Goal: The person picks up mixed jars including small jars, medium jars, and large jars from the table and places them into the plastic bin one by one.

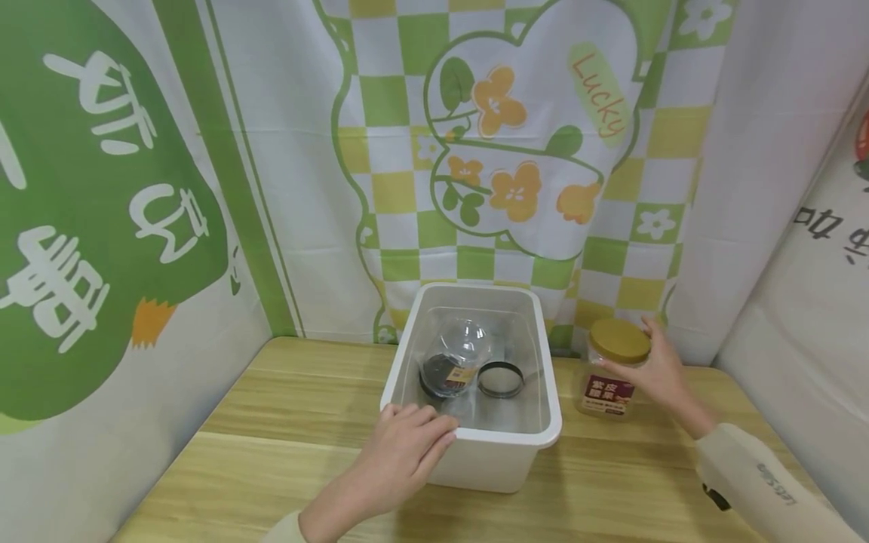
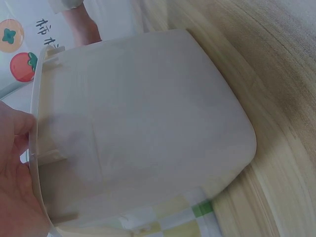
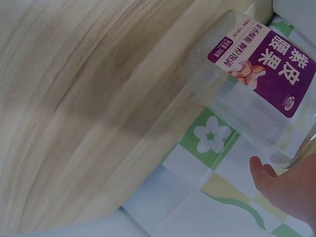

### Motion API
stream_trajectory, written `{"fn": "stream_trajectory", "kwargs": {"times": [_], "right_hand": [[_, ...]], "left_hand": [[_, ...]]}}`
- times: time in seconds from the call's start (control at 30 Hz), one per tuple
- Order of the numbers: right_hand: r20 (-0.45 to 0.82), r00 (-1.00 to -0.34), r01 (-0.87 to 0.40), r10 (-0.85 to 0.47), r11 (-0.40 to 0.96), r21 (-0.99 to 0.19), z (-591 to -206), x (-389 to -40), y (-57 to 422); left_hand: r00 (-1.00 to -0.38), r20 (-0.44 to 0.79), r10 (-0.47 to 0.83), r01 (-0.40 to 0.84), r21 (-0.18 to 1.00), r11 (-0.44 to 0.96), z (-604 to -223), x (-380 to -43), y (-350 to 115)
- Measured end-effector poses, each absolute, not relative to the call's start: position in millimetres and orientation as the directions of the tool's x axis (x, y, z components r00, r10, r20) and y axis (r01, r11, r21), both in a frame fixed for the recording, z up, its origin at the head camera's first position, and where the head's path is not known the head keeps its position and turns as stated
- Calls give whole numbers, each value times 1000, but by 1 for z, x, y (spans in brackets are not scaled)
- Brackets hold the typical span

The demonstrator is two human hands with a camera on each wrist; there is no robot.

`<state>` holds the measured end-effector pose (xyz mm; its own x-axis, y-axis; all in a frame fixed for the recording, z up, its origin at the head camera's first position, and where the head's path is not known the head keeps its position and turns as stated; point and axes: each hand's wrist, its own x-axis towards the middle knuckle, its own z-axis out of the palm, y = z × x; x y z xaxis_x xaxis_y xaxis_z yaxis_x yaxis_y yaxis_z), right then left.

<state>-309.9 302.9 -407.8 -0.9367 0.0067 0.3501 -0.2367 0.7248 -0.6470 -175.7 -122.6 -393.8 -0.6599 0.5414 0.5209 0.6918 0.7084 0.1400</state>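
A white plastic bin (image 1: 485, 460) stands on the wooden table. My left hand (image 1: 400, 449) grips its near rim, fingers hooked over the edge; the left wrist view shows the hand (image 2: 17, 173) at the rim beside the bin's outer wall (image 2: 148, 118). To the right of the bin is a clear plastic jar (image 1: 606, 385) with a mustard-yellow lid (image 1: 619, 339) and a purple label (image 3: 281, 69). My right hand (image 1: 661, 373) holds this jar near its top, thumb in front and fingers behind. The jar looks see-through and is upright.
Inside the bin lie a clear round container (image 1: 468, 339), a black-based piece (image 1: 441, 375) with a label and a black-rimmed ring (image 1: 501, 379). A printed curtain (image 1: 462, 256) hangs behind the table (image 1: 271, 437), with white cloth walls on both sides.
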Motion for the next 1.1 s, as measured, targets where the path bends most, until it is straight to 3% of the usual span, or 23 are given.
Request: {"fn": "stream_trajectory", "kwargs": {"times": [0.47, 0.77, 1.1], "right_hand": [[293, -954, -166, 65, 700, -695, -417, -318, 303], [291, -956, -239, -33, 663, -709, -422, -322, 312], [312, -939, -318, -142, 699, -640, -422, -332, 326]], "left_hand": [[-653, 524, 547, 695, 128, 707, -395, -175, -123], [-659, 518, 546, 693, 136, 708, -395, -175, -123], [-657, 521, 546, 695, 136, 706, -394, -176, -124]]}}
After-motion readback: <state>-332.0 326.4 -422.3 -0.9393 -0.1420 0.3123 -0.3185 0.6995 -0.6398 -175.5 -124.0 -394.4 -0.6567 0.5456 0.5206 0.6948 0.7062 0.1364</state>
